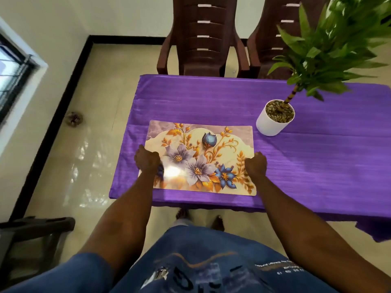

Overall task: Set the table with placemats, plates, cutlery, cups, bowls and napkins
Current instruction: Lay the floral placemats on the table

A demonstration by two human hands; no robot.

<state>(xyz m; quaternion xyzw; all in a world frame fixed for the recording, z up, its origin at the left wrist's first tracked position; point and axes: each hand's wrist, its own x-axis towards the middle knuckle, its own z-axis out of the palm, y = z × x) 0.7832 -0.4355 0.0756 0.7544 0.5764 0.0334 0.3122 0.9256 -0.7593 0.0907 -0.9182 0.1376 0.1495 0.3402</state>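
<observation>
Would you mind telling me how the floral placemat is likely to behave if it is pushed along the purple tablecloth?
The floral placemat lies thin and flat, so it probably flexes when lifted. Its glossy surface shows glare, so it may slide easily on the smooth purple tablecloth. It looks light, so a nudge from the left hand would likely shift it.

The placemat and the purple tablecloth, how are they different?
The placemat has painted flowers in gold, lilac and blue; the tablecloth is plain purple. The placemat is smaller and lies on top; the tablecloth covers the table and hangs over its edge. Both lie flat.
</observation>
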